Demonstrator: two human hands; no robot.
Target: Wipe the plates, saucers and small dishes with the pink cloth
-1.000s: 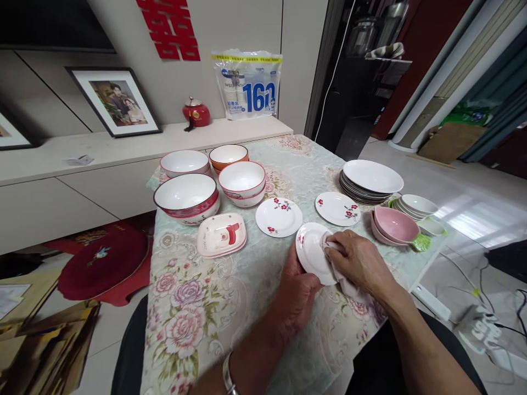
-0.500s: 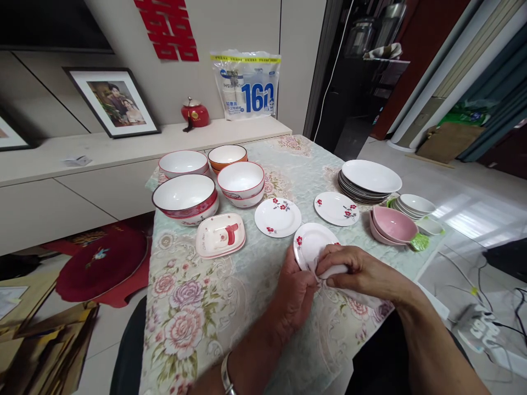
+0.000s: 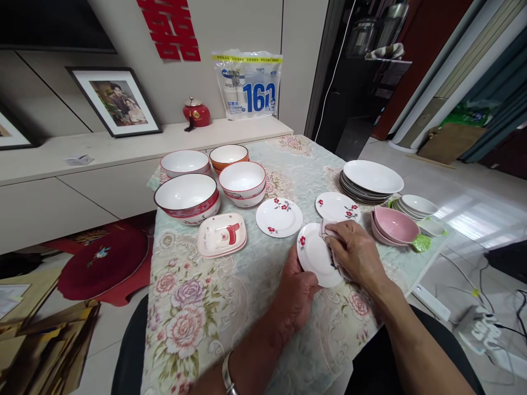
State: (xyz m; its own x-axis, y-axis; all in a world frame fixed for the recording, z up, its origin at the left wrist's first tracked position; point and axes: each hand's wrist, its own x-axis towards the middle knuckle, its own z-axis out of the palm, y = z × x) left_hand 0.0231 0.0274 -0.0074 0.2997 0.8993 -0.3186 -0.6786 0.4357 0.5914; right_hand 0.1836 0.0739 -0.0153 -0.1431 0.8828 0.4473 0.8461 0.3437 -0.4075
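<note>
A small white plate with red flowers [image 3: 316, 253] is tilted up over the table, gripped at its lower left edge by my left hand [image 3: 298, 288]. My right hand [image 3: 354, 247] pinches a pale cloth [image 3: 327, 226] and presses it to the plate's upper right rim; most of the cloth is hidden under the fingers. Two matching flowered plates lie flat just beyond, a left plate [image 3: 279, 217] and a right plate [image 3: 335, 206], the latter partly behind my right hand.
Stacked bowls [image 3: 187, 192] and bear-patterned rectangular dishes [image 3: 222, 235] stand at the left. On the right are a stack of large plates [image 3: 373, 176], pink bowls [image 3: 396, 225] and small white bowls [image 3: 418, 204]. A flowered tablecloth [image 3: 185, 307] covers the table.
My right hand has moved with the cloth from the plate's lower edge up to its upper right rim, uncovering more of the plate's face. My left hand keeps its hold.
</note>
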